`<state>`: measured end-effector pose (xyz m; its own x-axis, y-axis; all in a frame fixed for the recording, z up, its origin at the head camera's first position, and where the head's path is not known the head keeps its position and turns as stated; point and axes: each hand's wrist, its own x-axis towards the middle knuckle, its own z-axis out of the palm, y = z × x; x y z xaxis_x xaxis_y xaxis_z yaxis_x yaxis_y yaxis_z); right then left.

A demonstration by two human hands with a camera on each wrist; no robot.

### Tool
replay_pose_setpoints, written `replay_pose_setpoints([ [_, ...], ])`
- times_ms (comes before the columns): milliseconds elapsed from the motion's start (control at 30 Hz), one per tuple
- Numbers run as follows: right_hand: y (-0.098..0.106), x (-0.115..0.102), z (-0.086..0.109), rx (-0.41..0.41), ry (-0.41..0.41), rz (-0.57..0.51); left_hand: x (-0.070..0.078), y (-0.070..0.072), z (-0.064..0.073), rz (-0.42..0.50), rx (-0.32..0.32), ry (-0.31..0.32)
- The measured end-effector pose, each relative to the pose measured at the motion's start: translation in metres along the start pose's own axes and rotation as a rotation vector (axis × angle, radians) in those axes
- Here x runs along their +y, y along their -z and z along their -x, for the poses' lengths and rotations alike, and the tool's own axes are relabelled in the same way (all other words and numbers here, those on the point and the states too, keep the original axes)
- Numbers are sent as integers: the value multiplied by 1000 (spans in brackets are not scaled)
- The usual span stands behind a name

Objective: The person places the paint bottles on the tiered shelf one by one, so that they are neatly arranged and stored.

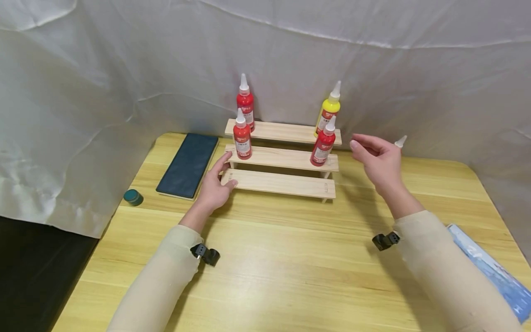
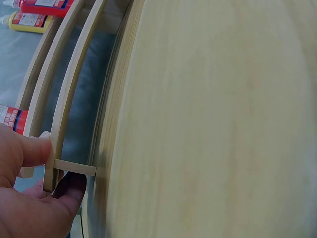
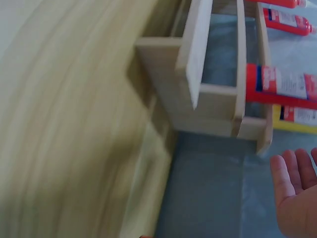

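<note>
A three-step wooden display rack (image 1: 282, 182) stands toward the back of the table. My left hand (image 1: 214, 189) grips its left end; in the left wrist view the thumb (image 2: 37, 150) lies on a board and fingers reach below it. Red bottles with white nozzles stand at the left of the top step (image 1: 245, 103) and middle step (image 1: 242, 140). At the right are a yellow bottle (image 1: 327, 113) on top and a red bottle (image 1: 322, 148) on the middle step. My right hand (image 1: 379, 161) hovers right of the rack, fingers extended, holding nothing.
A white nozzle (image 1: 400, 141) shows behind my right hand, its bottle hidden. A dark notebook (image 1: 188, 163) and a small teal-lidded jar (image 1: 133, 197) lie left of the rack. A blue box (image 1: 489, 272) is at the right edge. Grey cloth (image 1: 290, 60) hangs behind.
</note>
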<state>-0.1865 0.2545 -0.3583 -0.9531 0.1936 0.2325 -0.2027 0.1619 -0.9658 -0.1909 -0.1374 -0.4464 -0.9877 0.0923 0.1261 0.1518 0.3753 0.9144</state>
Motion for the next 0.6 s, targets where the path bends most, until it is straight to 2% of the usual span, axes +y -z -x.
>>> replay_pose_setpoints([
  [267, 36, 18, 6, 51, -71, -33, -2, -1, -1, -8, -2, -2],
  [600, 77, 27, 9, 135, -143, -108, -1, 0, -1, -5, -4, -1],
])
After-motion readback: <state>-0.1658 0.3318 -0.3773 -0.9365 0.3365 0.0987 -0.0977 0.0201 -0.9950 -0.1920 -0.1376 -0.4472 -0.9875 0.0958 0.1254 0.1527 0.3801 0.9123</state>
